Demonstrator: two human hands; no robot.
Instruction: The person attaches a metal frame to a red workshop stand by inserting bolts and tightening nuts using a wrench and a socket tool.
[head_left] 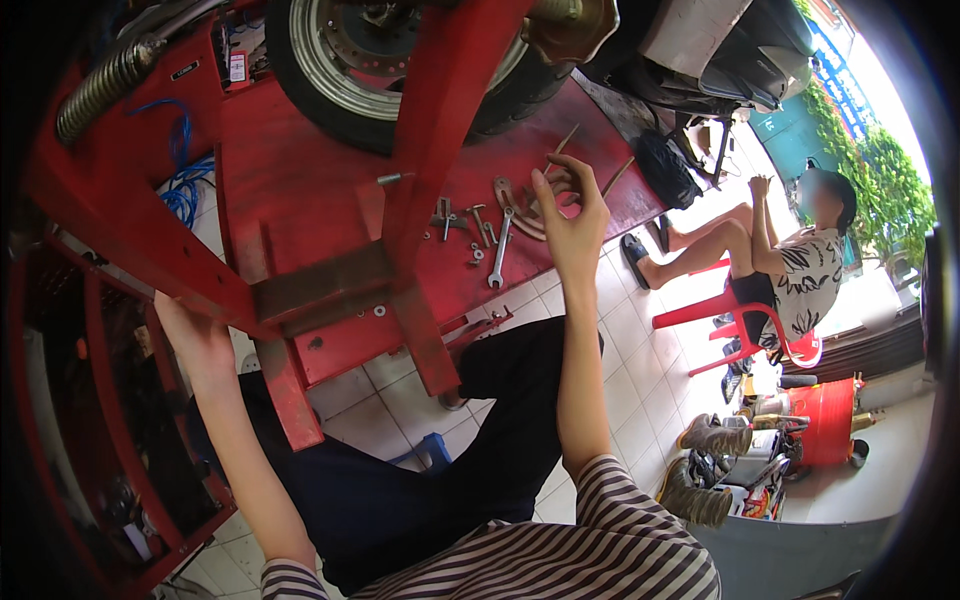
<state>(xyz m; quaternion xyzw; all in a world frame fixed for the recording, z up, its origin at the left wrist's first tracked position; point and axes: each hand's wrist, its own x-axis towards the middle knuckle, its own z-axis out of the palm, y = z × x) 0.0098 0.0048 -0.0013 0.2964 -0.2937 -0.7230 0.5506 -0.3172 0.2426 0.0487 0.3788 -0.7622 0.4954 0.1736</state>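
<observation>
My right hand (572, 222) is over the red bench (330, 150), fingers bent and apart, with no object clearly held. Under and beside it lies a curved metal piece (506, 194), partly covered by the fingers. Two thin tan prongs stick out past the hand; whether they belong to that piece I cannot tell. Just left of it are an open-end wrench (501, 249), bolts (480, 222) and several small nuts and washers. My left hand (192, 328) is at the red steel frame (150, 245) on the left, its fingers hidden behind the beam.
A wheel (345, 75) with a black tyre stands at the bench's far side. Blue hose (183, 190) lies coiled at left. A seated person (800, 270) is on a red plastic chair (745, 315) at right. Shoes (712, 437) and a red drum (822, 420) stand behind.
</observation>
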